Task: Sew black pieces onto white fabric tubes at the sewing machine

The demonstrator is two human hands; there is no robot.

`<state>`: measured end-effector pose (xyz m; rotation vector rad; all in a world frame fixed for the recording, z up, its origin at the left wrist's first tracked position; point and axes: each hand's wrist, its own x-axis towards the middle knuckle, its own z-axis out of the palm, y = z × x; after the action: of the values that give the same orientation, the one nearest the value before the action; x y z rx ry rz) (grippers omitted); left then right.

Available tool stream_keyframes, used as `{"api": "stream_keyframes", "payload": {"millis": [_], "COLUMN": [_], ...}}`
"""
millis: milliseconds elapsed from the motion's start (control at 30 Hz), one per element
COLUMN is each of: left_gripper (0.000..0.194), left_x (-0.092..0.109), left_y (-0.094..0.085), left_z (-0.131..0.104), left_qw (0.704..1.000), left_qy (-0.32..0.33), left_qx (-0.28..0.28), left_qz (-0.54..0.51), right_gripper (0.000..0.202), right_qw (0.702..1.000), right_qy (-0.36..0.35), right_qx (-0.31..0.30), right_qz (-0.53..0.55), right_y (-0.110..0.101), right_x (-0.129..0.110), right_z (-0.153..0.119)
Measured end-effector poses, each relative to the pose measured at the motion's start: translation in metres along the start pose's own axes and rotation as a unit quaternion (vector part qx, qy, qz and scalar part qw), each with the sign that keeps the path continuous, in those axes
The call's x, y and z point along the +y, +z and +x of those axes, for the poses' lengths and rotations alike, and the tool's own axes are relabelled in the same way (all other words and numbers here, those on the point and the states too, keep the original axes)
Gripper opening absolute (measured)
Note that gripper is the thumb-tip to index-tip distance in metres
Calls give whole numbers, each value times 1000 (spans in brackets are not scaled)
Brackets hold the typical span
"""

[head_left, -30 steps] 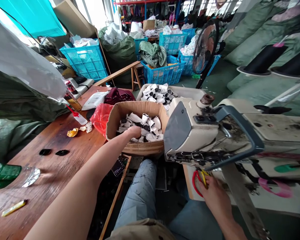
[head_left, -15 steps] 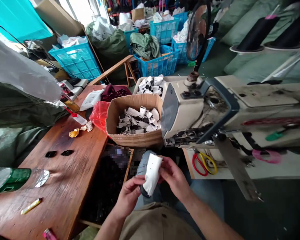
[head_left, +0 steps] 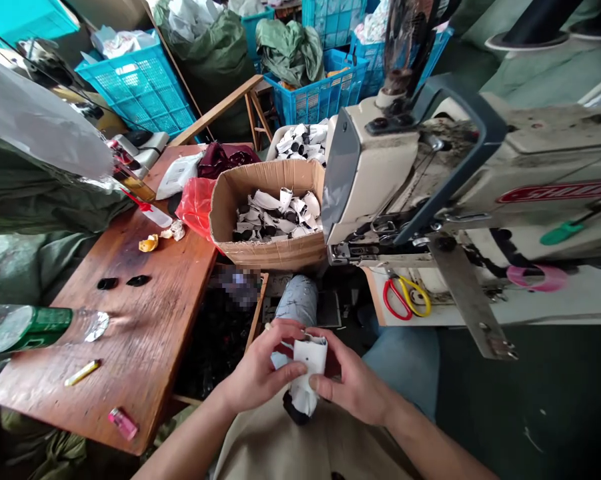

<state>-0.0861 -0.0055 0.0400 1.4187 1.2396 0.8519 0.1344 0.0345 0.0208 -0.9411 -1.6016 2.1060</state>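
Over my lap I hold a small white tube-shaped piece with a black end point(head_left: 307, 373), its opening facing up and the black part hanging lowest. My left hand point(head_left: 273, 367) grips its left side, thumb on the front and fingers behind the upper edge. On the opposite side my right hand point(head_left: 350, 380) pinches it the same way. The fingertips behind the piece are partly hidden. Just beyond, a cardboard box point(head_left: 270, 255) holds many similar white pieces with black ends. To its right stands a sewing machine point(head_left: 353, 180).
Red-and-yellow-handled scissors point(head_left: 405, 297) lie on the machine table. On the wooden table point(head_left: 145, 347) at left are a green-labelled bottle point(head_left: 35, 327), a pink lighter point(head_left: 123, 423), a yellow lighter-like stick point(head_left: 83, 372) and two black pieces point(head_left: 138, 280). Blue crates point(head_left: 145, 87) stand behind.
The white piece has come lower and closer to my body and now stands more upright. Both hands have shifted to its upper sides. My view has tilted downward.
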Motion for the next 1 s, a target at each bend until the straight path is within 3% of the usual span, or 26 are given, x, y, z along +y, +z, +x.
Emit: {"api": "stream_keyframes", "payload": {"millis": [133, 300, 500, 567, 633, 767, 900, 1000], "left_gripper": [12, 12, 13, 12, 11, 21, 26, 20], "left_x": [-1, -9, -26, -34, -42, -54, -57, -59], "left_y": [9, 20, 21, 21, 23, 24, 15, 5], "left_z": [-2, -9, -9, -8, -8, -11, -11, -8], "left_qw": [996, 988, 980, 979, 983, 987, 987, 991], "left_qy": [-37, -139, -200, -198, -151, -54, -61, -66], "left_qx": [-6, 5, 24, 37, 70, 91, 73, 57], "left_qz": [83, 67, 4, 25, 79, 124, 127, 98], "right_gripper": [75, 38, 27, 28, 29, 21, 20, 21], "right_qw": [994, 938, 866, 845, 851, 901, 927, 937], "right_qy": [1, -104, -184, -200, -198, -165, -134, -115], "right_qx": [55, 132, 104, 82, 62, 59, 64, 66], "right_qz": [-93, -302, -454, -489, -482, -397, -345, -324], "right_y": [1, -3, -8, -9, -11, -13, -9, -2], "right_x": [17, 21, 21, 23, 25, 22, 20, 23], "right_z": [-3, 2, 19, 27, 34, 47, 56, 62]}}
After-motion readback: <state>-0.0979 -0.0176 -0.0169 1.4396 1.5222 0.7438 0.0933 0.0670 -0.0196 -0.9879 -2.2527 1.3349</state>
